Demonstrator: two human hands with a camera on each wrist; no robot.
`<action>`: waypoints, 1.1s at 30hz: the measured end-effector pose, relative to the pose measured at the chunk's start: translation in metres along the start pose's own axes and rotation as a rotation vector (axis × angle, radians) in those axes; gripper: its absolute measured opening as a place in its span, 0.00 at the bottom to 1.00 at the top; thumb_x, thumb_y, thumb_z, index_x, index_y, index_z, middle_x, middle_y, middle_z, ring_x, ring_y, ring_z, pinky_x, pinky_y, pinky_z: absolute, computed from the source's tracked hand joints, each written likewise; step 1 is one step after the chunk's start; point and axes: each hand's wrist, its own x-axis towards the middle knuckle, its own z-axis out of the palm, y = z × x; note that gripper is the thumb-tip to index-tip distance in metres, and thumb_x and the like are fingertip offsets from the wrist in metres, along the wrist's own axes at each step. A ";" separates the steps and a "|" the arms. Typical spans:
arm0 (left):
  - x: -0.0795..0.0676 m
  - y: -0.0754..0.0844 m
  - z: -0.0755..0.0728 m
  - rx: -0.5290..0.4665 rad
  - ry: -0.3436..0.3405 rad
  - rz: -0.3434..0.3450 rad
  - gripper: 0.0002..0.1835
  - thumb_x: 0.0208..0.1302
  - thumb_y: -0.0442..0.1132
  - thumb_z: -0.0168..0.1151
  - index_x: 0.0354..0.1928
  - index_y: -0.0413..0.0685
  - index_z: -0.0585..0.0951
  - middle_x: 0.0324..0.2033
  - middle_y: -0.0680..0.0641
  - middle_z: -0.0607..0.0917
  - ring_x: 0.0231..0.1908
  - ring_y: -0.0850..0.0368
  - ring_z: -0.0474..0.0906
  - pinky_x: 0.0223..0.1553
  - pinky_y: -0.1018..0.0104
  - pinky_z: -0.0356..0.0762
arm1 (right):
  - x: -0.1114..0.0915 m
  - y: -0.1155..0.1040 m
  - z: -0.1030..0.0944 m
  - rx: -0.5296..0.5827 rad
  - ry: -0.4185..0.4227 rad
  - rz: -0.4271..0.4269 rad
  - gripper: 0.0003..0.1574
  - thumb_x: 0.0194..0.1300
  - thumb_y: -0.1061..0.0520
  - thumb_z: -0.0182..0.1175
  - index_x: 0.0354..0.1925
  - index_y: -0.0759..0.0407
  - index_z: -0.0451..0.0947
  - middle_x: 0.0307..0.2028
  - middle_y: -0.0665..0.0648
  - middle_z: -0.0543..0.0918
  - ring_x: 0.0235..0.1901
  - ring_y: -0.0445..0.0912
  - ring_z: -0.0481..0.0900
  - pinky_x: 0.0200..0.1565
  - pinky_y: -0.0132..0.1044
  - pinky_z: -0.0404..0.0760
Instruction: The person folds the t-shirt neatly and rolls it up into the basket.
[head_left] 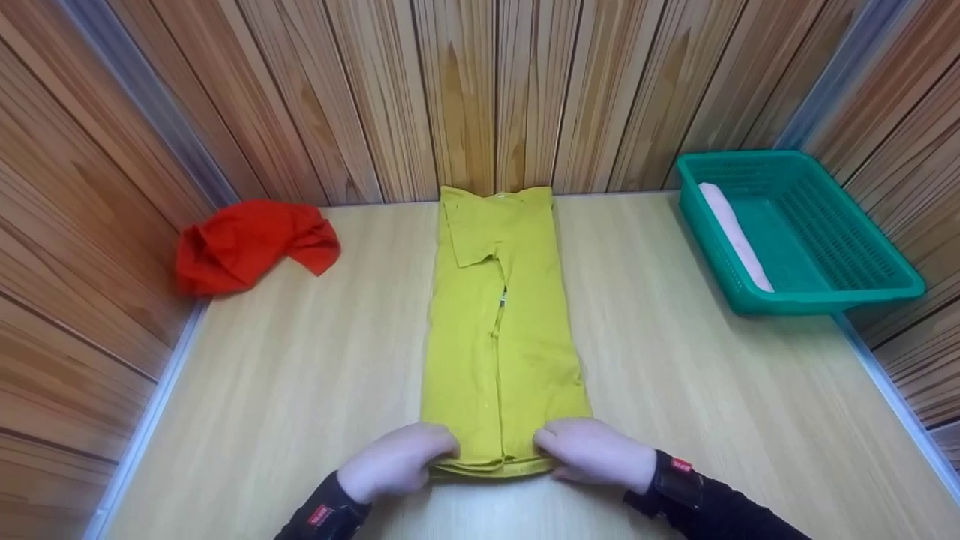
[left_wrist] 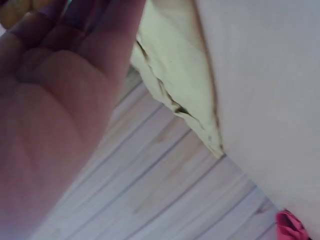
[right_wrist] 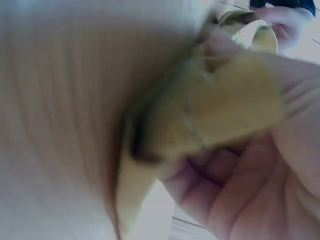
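A mustard-yellow shirt [head_left: 465,360] lies in a long narrow strip down the middle of the table, its sides folded inward and a short sleeve showing near the far end. At the near left corner my left hand [head_left: 397,459] grips the hem. My right hand [head_left: 600,452] pinches the near right corner, thumb on top. The right wrist view has the fabric [right_wrist: 225,105] bent up between thumb and curled fingers, somewhat blurred. In the left wrist view the left fingertips are cut off at the top, beside the shirt's edge [left_wrist: 180,65].
Crumpled red cloth [head_left: 251,244] lies at the back left of the table [head_left: 300,375]. On the right, a green plastic basket [head_left: 832,300] holds a pale pink folded cloth [head_left: 735,236] along its left wall. Wood-plank walls [head_left: 495,97] close off the back and both sides.
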 end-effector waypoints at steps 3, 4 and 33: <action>-0.006 -0.004 0.000 -0.021 0.026 -0.014 0.22 0.42 0.18 0.61 0.40 0.46 0.83 0.37 0.52 0.85 0.41 0.56 0.81 0.49 0.61 0.79 | -0.006 0.003 -0.007 -0.013 0.010 -0.019 0.20 0.45 0.64 0.70 0.34 0.53 0.70 0.28 0.45 0.71 0.28 0.41 0.73 0.32 0.34 0.78; -0.008 -0.004 0.000 -0.028 0.030 -0.021 0.21 0.43 0.18 0.60 0.39 0.46 0.83 0.36 0.52 0.86 0.40 0.56 0.82 0.48 0.61 0.80 | -0.007 0.004 -0.009 -0.012 0.014 -0.017 0.19 0.44 0.66 0.68 0.33 0.53 0.71 0.28 0.45 0.71 0.28 0.41 0.73 0.31 0.34 0.78; -0.016 -0.026 0.002 -0.135 0.110 0.015 0.02 0.54 0.34 0.69 0.28 0.47 0.84 0.27 0.56 0.82 0.30 0.62 0.77 0.37 0.67 0.78 | -0.037 0.035 -0.020 0.096 0.088 -0.067 0.09 0.56 0.59 0.69 0.36 0.50 0.81 0.32 0.44 0.80 0.32 0.38 0.79 0.36 0.33 0.80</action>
